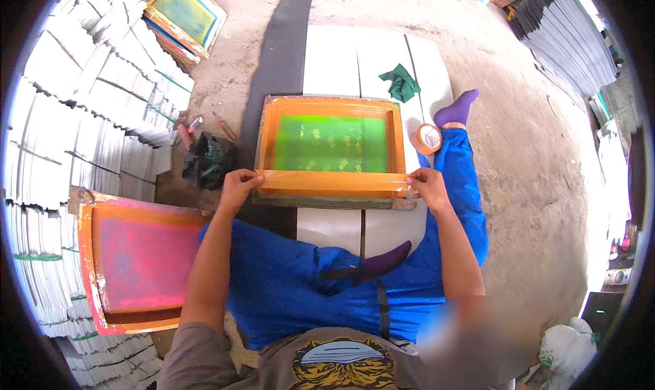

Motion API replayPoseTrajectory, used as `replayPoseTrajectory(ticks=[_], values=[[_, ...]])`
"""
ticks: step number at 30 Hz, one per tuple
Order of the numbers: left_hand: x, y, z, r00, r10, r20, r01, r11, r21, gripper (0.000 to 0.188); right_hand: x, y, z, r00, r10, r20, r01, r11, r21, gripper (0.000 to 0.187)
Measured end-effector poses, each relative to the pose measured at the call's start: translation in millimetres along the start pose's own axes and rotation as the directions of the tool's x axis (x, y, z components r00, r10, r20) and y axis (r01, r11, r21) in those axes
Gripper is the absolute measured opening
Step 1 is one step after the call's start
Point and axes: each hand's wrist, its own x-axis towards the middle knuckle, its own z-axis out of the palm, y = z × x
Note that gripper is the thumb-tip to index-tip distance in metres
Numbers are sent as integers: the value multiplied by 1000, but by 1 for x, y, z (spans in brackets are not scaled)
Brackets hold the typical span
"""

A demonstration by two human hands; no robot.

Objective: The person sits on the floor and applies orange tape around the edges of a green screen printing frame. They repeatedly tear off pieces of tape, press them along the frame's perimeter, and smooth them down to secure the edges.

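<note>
A screen-printing frame (pixel 400 134) with an orange-brown border lies in front of me, its green mesh (pixel 286 144) marked with small yellow motifs. Along its near side runs a taut strip of clear brown packing tape (pixel 334 181). My left hand (pixel 240 187) pinches the strip's left end at the frame's near left corner. At the other end, my right hand (pixel 430 187) grips the tape between thumb and fingers. Whether the strip touches the frame along its length, I cannot tell. A roll of brown tape (pixel 428 139) stands just beyond my right hand, beside my leg.
A pink-meshed frame (pixel 147 253) leans at my left, near tall stacks of white sheets (pixel 65 138). A black plastic bag (pixel 208 161) sits beyond my left hand. Farther off lie a green cloth (pixel 400 83) and another frame (pixel 184 15). White boards (pixel 331 56) lie underneath.
</note>
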Motion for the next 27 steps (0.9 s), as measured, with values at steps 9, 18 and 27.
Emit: replayPoseTrajectory(ticks=[9, 18, 27], values=[[22, 15, 6, 996, -85, 3, 82, 970, 228, 22, 23, 15, 8, 993, 114, 32, -116, 990, 86, 22], [24, 14, 4, 986, -167, 19, 158, 962, 221, 20, 24, 12, 13, 982, 187, -5, -185, 967, -173, 27], [29, 17, 18, 981, -194, -33, 193, 920, 340, 17, 24, 20, 18, 979, 206, 5, -206, 979, -1, 20]])
